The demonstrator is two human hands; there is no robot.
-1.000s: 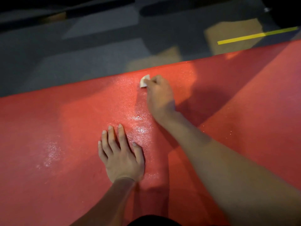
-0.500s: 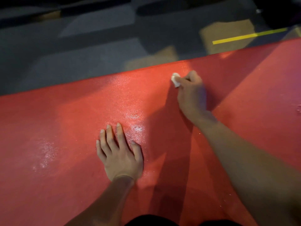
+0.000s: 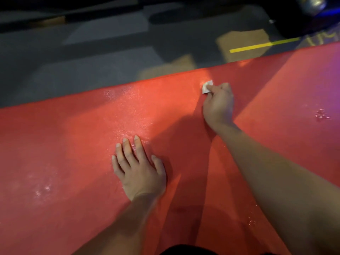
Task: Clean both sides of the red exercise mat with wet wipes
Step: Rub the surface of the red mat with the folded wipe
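Head view: red mat (image 3: 73, 144) wet-glistening, on grey carpet (image 3: 92, 61).

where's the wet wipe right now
In the head view, the small white folded wet wipe is pinched in the right hand, pressed on the red exercise mat close to its far edge, right of centre.

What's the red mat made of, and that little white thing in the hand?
The mat looks like foam or rubber with a grainy, pebbled skin; wet patches glisten on it. The white wipe looks like soft, thin cloth or paper, folded small, pinched by the right hand. Neither is certain.
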